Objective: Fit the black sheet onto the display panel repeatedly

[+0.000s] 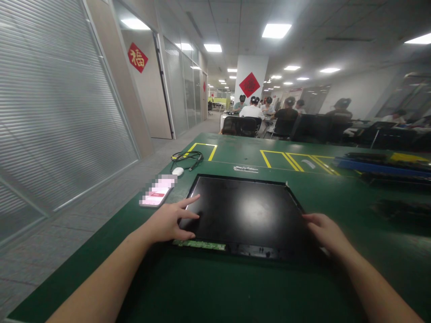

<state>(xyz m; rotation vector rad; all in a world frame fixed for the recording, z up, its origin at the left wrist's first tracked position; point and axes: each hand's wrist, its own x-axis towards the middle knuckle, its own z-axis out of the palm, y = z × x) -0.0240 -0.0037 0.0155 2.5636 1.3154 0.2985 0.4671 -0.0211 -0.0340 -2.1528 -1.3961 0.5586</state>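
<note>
a phone (155, 196), white mouse (178, 171) and coiled cable (187, 157) lie nearby

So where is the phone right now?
In the head view the phone lies on the green table near its left edge, just beyond the left hand, beside the black screen panel, with a white mouse behind it.

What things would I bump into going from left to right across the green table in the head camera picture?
Phone → left hand → black screen panel → right hand → blue tray.
</note>
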